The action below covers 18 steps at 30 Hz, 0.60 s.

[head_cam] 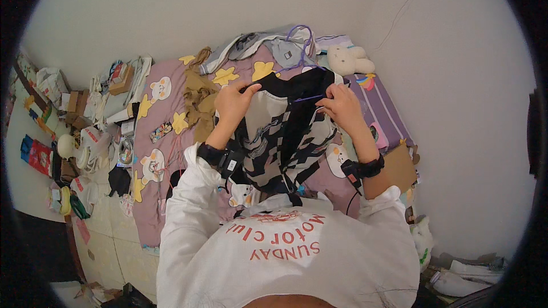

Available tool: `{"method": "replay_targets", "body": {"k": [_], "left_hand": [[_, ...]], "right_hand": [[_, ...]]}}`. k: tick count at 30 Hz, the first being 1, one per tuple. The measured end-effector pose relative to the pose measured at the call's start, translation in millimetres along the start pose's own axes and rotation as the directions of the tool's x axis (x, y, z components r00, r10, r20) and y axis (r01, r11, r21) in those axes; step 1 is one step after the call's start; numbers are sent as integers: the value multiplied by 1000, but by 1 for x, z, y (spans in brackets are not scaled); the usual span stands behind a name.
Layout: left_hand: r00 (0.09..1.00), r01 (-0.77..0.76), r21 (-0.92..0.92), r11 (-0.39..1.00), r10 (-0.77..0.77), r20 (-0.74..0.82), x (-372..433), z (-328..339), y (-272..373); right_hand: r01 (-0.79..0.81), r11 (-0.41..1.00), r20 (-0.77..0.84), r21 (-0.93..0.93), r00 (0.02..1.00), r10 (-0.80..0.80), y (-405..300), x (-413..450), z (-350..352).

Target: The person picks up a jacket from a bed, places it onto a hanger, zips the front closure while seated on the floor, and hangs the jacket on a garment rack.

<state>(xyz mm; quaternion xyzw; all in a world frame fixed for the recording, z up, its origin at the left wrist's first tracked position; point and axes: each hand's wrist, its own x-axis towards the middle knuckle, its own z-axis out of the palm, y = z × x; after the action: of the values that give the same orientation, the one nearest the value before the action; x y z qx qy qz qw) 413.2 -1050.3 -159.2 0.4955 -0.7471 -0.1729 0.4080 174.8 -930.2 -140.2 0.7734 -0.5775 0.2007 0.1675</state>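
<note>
A black and white patterned garment with a black collar and an open front is held up over the bed. My left hand pinches its upper edge beside the collar, thumb on top. My right hand grips the garment's other side near the shoulder, fingers bent around the pale edge. A purple hanger shows in the neck opening, partly hidden by the cloth. Its purple hook seems to rise behind the collar, over a grey garment. Black devices are strapped to both wrists.
The bed has a pink patterned cover. A brown cloth lies left of the garment. A white plush toy rests at the back right, a cardboard box at the right edge. Bags and boxes crowd the left. Walls stand behind and right.
</note>
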Motion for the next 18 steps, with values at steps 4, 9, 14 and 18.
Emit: {"method": "replay_targets", "body": {"k": [4,9,14,18], "left_hand": [[993,46,-52,998,-41,107,4,-12,19],[997,-69,-84,994,71,25,6,-19,33],[987,-159,-3,987,159,-20,5,-19,37],[990,-140,-23,990,140,-9,4,-16,35]], "right_hand": [[114,985,-43,126,993,-110,-3,11,2],[80,967,41,244,995,-93,-9,13,17],[12,931,58,364,998,-36,-8,17,28],[-42,923,138,383,990,-12,-11,18,35]]}}
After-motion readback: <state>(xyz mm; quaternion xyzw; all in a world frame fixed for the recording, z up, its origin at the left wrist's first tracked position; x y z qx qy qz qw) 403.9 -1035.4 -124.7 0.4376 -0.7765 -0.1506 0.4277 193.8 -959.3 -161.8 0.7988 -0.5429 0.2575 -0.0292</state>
